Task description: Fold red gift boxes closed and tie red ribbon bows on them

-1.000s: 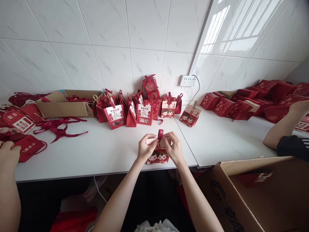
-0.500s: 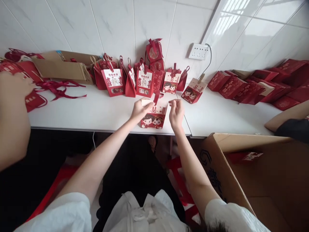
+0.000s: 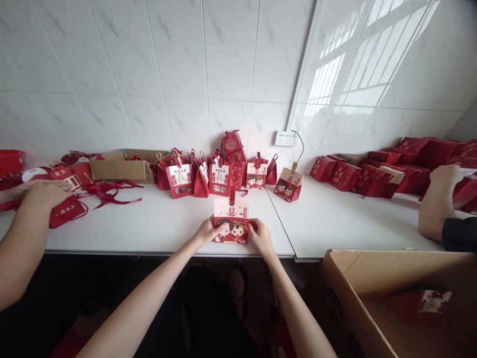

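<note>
A red and white gift box (image 3: 231,236) with two cartoon faces stands upright near the front edge of the white table (image 3: 179,214). A dark red ribbon (image 3: 232,195) sticks up from its top. My left hand (image 3: 209,231) grips the box's left side, thumb across the printed front. On the opposite side my right hand (image 3: 261,234) is closed against the box's edge, its fingertips partly hidden behind. Behind it stand several finished-looking gift boxes with ribbon loops, among them a white-fronted box (image 3: 181,180) and a cartoon-faced box (image 3: 288,185).
A co-worker's hand (image 3: 48,196) is over red pouches at left, beside loose ribbons (image 3: 108,191) and a brown carton (image 3: 119,170). Another person's hand (image 3: 443,181) is at the red boxes (image 3: 372,174) on the right. A large cardboard box (image 3: 357,293) stands below the table edge.
My hands have moved from the box's top down to its sides. The view has tilted up. The hand at right has come into view by the red boxes.
</note>
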Demonstrator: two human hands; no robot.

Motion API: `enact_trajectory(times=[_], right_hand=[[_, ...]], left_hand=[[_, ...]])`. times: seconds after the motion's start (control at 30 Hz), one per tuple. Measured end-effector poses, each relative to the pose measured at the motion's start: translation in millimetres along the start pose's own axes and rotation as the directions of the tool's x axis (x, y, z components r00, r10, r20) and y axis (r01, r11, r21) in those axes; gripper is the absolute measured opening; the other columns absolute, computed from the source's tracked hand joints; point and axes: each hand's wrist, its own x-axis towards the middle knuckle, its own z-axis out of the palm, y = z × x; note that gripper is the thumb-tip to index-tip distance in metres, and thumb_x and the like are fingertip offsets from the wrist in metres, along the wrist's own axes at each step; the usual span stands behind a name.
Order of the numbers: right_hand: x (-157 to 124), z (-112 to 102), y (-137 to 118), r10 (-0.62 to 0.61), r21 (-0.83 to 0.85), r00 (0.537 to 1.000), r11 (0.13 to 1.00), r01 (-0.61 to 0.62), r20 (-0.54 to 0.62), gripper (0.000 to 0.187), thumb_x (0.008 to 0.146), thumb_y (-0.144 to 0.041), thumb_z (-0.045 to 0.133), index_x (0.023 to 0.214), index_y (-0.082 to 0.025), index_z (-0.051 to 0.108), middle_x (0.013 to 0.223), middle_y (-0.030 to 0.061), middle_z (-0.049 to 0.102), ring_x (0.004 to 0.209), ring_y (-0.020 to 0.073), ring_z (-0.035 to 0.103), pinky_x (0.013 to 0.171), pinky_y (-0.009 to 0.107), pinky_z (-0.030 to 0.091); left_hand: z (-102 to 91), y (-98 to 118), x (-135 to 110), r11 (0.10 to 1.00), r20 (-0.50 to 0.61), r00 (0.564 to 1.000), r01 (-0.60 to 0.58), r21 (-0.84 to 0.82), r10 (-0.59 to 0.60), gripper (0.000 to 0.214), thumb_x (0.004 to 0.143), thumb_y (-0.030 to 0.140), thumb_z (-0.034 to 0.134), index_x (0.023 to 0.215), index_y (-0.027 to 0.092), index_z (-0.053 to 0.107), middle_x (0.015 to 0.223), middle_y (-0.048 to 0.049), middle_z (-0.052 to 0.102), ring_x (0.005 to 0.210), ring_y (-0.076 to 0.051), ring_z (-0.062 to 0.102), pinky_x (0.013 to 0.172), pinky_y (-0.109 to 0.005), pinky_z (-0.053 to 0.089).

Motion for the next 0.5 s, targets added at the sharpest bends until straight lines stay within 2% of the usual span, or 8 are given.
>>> enact_trajectory(times=[0.17,0.27,0.37,0.5], right_hand=[[-2.9,0.8,-3.6,-0.015,0.021,1.000,1.000,0.015,-0.003,0.030,0.086,-0.041,0.040,0.093,-0.017,0.057,0.085,0.0096,0.071,0.078,0.0223,0.067,0.070,0.035,0.051],[-3.5,-0.5,-6.6,-0.031,0.018,1.000,0.999,0.031,0.000,0.041,0.090,-0.050,0.031,0.084,-0.019,0.057,0.082,0.0091,0.069,0.077,0.0225,0.066,0.069,0.035,0.050],[-3.9,-2.9,-8.4,-0.042,0.017,0.999,0.999,0.042,0.019,0.046,0.089,-0.055,0.030,0.079,-0.019,0.057,0.080,0.0086,0.068,0.078,0.0223,0.064,0.072,0.034,0.050],[-5.9,-4.8,-10.1,-0.051,0.040,0.997,0.998,0.049,0.058,0.044,0.086,-0.055,0.038,0.092,-0.018,0.059,0.096,0.0108,0.068,0.088,0.0222,0.064,0.077,0.033,0.050]], left_hand=[[-3.0,0.6,-3.6,0.999,0.073,0.997,-0.016,-0.034,0.019,0.043,0.073,0.052,0.060,0.096,0.016,0.066,0.097,-0.0129,0.073,0.089,-0.029,0.070,0.077,-0.041,0.056],[-5.5,-0.3,-3.5,0.999,0.115,0.993,-0.012,-0.045,0.017,0.049,0.074,0.057,0.056,0.097,0.015,0.065,0.099,-0.0145,0.072,0.091,-0.030,0.069,0.080,-0.044,0.055],[-6.9,-2.6,-3.0,1.000,0.148,0.989,0.006,-0.024,-0.003,0.055,0.073,0.060,0.056,0.102,0.013,0.063,0.105,-0.0159,0.070,0.098,-0.032,0.066,0.086,-0.047,0.052],[-8.4,-1.3,-1.8,0.998,0.238,0.970,0.048,0.026,-0.053,0.061,0.075,0.062,0.055,0.112,0.014,0.060,0.118,-0.0138,0.065,0.113,-0.032,0.058,0.100,-0.048,0.043]])
